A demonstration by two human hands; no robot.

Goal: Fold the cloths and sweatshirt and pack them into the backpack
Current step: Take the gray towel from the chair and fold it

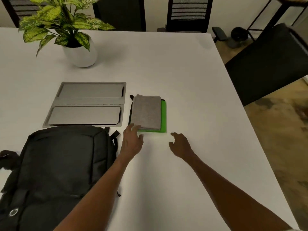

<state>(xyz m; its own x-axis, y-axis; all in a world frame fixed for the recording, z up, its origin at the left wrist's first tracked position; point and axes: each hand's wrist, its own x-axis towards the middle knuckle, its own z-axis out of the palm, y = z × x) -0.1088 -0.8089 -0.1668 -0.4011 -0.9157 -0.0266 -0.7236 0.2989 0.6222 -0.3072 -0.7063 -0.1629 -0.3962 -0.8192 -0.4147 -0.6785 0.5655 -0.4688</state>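
Note:
A folded grey cloth [146,112] lies on top of a folded green cloth [163,117] near the middle of the white table [191,84]. A dark edge shows along the stack's left side. The black backpack [56,167] lies flat at the near left, and I cannot tell whether it is unzipped. My left hand [132,142] reaches to the stack's near left corner, its relaxed fingertips at the grey cloth's edge. My right hand [180,145] hovers just right of the stack's near edge, fingers loosely curled, holding nothing. No sweatshirt is in view.
A grey metal cable hatch [86,104] is set into the table left of the cloths. A potted plant [80,52] stands at the far left. Dark chairs [270,64] stand at the right and far edges.

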